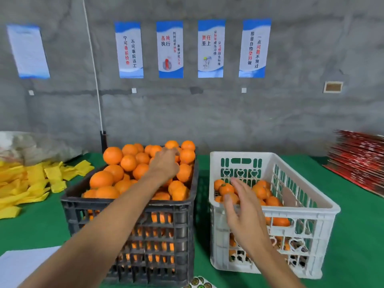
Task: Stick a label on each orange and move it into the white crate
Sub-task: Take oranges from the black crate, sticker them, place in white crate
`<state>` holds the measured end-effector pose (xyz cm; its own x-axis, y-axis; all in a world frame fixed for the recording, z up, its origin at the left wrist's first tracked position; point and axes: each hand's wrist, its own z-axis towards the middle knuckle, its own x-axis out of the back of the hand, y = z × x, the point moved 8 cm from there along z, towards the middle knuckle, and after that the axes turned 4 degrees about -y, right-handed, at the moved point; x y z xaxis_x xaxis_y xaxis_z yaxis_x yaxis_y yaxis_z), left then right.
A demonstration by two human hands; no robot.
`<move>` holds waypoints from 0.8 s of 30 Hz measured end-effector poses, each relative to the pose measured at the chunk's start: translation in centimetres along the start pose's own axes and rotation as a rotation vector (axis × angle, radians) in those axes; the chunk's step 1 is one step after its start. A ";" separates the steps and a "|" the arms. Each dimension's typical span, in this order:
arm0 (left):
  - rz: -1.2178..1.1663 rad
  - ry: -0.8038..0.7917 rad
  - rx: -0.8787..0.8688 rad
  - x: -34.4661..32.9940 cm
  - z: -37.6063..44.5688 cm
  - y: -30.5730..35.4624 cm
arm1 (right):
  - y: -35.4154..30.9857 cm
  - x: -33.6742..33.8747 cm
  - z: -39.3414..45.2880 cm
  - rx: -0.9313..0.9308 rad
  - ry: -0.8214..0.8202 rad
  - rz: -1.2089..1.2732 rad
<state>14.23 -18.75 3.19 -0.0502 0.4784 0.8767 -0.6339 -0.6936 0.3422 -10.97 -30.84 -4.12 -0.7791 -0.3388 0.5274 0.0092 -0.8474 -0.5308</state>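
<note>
A black crate (pixel 128 206) left of centre is heaped with oranges (pixel 113 155). To its right, the white crate (pixel 299 208) holds a lower layer of oranges (pixel 226 189). My left hand (pixel 165 165) reaches over the far right part of the heap, its back towards me. Its fingers bend down among the oranges and are hidden, so I cannot tell whether it grips one. Above the near left corner of the white crate hovers my right hand (pixel 241 204), fingers spread and holding nothing. A sheet of round labels (pixel 199 283) peeks in at the bottom edge.
Both crates stand on a green table cover (pixel 353 235). Yellow foam sleeves (pixel 31 183) lie piled at the left, with a plastic bag (pixel 31 146) behind them. Red flat cartons (pixel 361 156) are stacked at the far right. White paper (pixel 22 265) lies at the near left.
</note>
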 end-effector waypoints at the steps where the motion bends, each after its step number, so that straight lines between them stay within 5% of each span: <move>1: 0.084 -0.055 0.075 -0.6 0.9 -2.6 | 0.0 -0.7 0.0 0.020 -0.009 -0.085; 6: 0.039 -0.206 0.214 -2.5 4.4 -7.3 | -0.2 -4.2 -0.9 0.308 0.046 -0.530; 14: 0.072 -0.235 0.139 -3.1 5.9 -7.1 | 0.9 -5.0 -0.9 0.307 0.133 -0.580; 20: -0.126 0.123 -0.215 4.3 -0.4 0.8 | -0.9 -3.7 -0.2 0.213 0.053 -0.406; 24: -0.333 0.188 -0.508 5.5 -10.0 6.9 | -4.1 -3.0 0.0 0.221 -0.029 -0.083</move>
<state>1.84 -15.55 7.01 0.1074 0.7426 0.6611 -0.9235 -0.1718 0.3431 -8.64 -26.34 -3.55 -0.7644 -0.2734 0.5839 0.0856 -0.9407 -0.3284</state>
